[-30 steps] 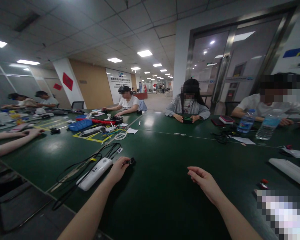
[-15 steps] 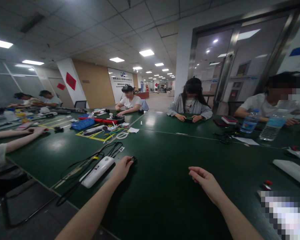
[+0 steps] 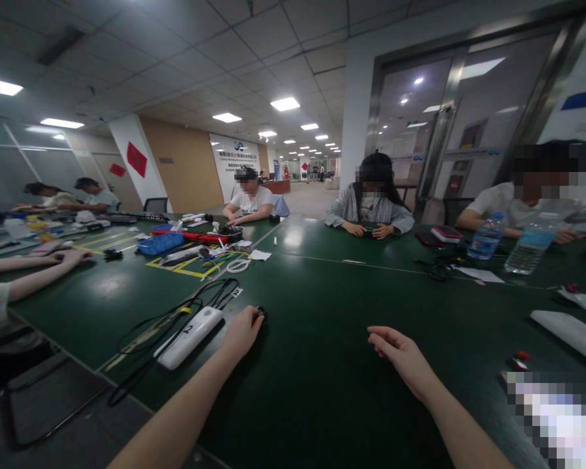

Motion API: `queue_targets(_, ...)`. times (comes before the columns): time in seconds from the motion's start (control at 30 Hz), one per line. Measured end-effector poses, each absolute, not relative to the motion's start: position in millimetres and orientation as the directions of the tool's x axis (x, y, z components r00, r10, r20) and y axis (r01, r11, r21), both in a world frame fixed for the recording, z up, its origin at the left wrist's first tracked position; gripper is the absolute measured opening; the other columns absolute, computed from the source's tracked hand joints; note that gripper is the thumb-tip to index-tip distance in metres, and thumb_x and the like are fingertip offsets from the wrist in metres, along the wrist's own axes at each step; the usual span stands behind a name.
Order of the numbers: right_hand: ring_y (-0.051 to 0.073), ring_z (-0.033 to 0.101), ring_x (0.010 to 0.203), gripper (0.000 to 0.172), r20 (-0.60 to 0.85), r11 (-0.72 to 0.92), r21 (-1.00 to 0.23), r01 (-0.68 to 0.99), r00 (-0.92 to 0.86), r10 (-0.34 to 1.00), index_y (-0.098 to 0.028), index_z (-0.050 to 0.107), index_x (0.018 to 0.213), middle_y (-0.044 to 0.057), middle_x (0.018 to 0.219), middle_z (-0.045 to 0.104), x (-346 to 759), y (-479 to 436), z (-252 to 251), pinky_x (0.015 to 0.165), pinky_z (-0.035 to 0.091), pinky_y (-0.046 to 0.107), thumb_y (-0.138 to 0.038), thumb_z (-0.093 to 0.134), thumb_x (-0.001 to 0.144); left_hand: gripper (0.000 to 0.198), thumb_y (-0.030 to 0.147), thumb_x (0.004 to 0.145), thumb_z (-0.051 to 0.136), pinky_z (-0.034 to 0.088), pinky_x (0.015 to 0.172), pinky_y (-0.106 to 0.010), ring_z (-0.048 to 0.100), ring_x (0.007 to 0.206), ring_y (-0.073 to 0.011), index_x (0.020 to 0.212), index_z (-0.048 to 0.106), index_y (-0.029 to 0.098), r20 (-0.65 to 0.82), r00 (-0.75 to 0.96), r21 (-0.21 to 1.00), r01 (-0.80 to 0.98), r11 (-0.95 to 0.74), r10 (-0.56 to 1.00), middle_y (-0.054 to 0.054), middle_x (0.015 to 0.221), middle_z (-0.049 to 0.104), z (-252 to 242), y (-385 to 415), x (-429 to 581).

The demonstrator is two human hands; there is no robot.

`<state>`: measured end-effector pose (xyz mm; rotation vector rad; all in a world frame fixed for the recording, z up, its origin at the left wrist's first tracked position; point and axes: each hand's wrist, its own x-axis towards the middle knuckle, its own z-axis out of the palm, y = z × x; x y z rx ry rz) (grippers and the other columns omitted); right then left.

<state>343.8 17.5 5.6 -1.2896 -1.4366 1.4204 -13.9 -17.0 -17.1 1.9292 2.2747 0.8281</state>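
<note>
My left hand (image 3: 241, 332) rests on the dark green table (image 3: 312, 391) with its fingers closed round a small black object (image 3: 260, 312) that shows at the fingertips. Just left of it lies a white power strip (image 3: 188, 335) marked with a 2, with black cables (image 3: 176, 312) looped beside it. My right hand (image 3: 400, 355) hovers low over the table to the right, fingers loosely curled, nothing visible in it.
Several people sit round the table, some with hands on small items. Two water bottles (image 3: 522, 251) stand at the far right. A blue tray (image 3: 161, 243), tools and yellow floor-tape marks lie far left. Another white strip (image 3: 566, 329) lies at the right edge.
My left hand has closed further over the small black object, so less of it shows. The right hand has barely moved.
</note>
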Motion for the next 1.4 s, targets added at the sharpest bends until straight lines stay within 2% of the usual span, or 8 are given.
queue_targets(0.23, 0.019, 0.053, 0.075, 0.032, -0.134, -0.101, -0.984, 0.147, -0.242, 0.961, -0.022, 0.062, 0.092, 0.003, 0.083, 0.061, 344.0, 17.8, 3.7, 0.071, 0.044, 0.033, -0.039, 0.060, 0.065, 0.022, 0.031, 0.082, 0.035, 0.042, 0.074, -0.032, 0.056, 0.083, -0.0194, 0.095, 0.047, 0.017, 0.346, -0.280, 0.431, 0.895, 0.113, 0.896, -0.007, 0.093, 0.055, -20.6, -15.7, -16.6)
queue_targets(0.4, 0.018, 0.053, 0.073, 0.033, -0.123, -0.091, -0.986, 0.140, -0.240, 0.963, -0.022, 0.063, 0.092, 0.003, 0.081, 0.061, 343.1, 18.1, 2.5, 0.070, 0.043, 0.032, -0.040, 0.061, 0.064, 0.021, 0.029, 0.082, 0.036, 0.042, 0.078, -0.033, 0.054, 0.086, -0.0198, 0.091, 0.049, 0.016, 0.391, -0.265, 0.396, 0.913, 0.099, 0.882, -0.008, 0.093, 0.052, -19.7, -14.2, -16.7)
queue_targets(0.83, 0.019, 0.052, 0.074, 0.033, -0.143, -0.109, -0.982, 0.153, -0.234, 0.962, -0.022, 0.062, 0.090, 0.004, 0.080, 0.060, 342.2, 14.3, 10.4, 0.070, 0.043, 0.034, -0.039, 0.061, 0.062, 0.023, 0.037, 0.078, 0.041, 0.043, 0.069, -0.028, 0.056, 0.072, -0.0149, 0.084, 0.054, 0.018, 0.376, -0.230, 0.428, 0.902, 0.052, 0.897, -0.005, 0.091, 0.052, -16.7, -16.5, -14.5)
queue_targets(1.23, 0.018, 0.052, 0.077, 0.029, -0.129, -0.087, -0.982, 0.168, -0.261, 0.957, -0.022, 0.061, 0.094, 0.003, 0.086, 0.060, 343.1, 15.9, 5.2, 0.072, 0.043, 0.032, -0.036, 0.057, 0.069, 0.028, 0.039, 0.079, 0.038, 0.044, 0.072, -0.030, 0.057, 0.079, -0.0183, 0.088, 0.052, 0.017, 0.324, -0.291, 0.464, 0.878, 0.117, 0.900, -0.006, 0.086, 0.059, -18.4, -10.3, -19.3)
queue_targets(1.4, 0.017, 0.052, 0.076, 0.028, -0.129, -0.088, -0.983, 0.161, -0.262, 0.956, -0.023, 0.061, 0.094, 0.002, 0.084, 0.059, 342.2, 14.3, 7.8, 0.073, 0.043, 0.033, -0.035, 0.057, 0.069, 0.030, 0.035, 0.080, 0.037, 0.043, 0.079, -0.030, 0.056, 0.085, -0.0183, 0.095, 0.053, 0.015, 0.378, -0.283, 0.436, 0.894, 0.099, 0.882, -0.008, 0.092, 0.057, -18.3, -11.1, -18.1)
